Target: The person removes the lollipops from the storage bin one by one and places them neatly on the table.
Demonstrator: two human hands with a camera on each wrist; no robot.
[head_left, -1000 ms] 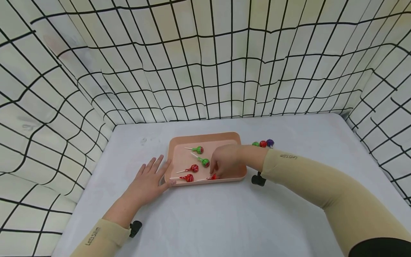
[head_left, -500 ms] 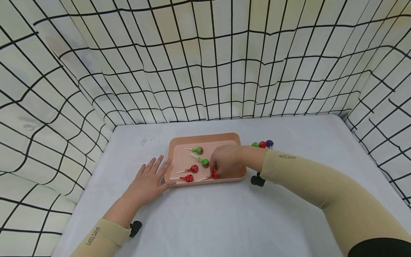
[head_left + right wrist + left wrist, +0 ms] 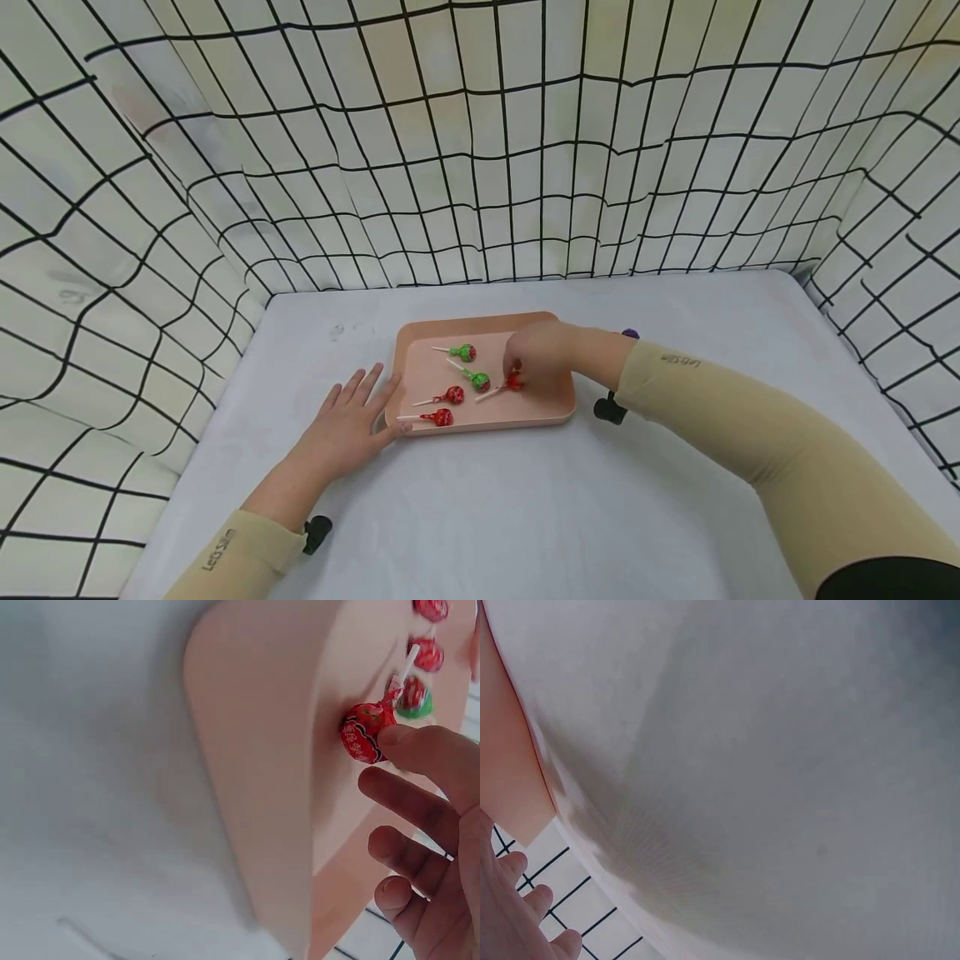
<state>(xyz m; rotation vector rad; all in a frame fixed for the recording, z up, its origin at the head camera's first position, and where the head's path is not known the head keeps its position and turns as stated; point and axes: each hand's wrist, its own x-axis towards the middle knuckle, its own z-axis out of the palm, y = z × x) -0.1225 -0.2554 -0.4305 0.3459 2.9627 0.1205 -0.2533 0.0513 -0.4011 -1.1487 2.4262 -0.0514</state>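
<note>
Table [image 3: 525, 517]: white, bearing one orange tray [image 3: 542, 415]. Left hand [image 3: 343, 427]: flat, fingers spread, thumb touching the tray's near-left corner, holding nothing. Right hand [image 3: 543, 350]: over the tray's right half, thumb pinching the head of a red lollipop [image 3: 513, 382], forefinger apparently hidden behind it. That lollipop lies at the right hand's fingertips, well apart from the left; stick runs left and slightly towards the person. Whether it clears the tray floor, cannot tell. Also in tray, further left: two green lollipops [image 3: 480, 381], two other red lollipops [image 3: 441, 417] nearer the person.
</note>
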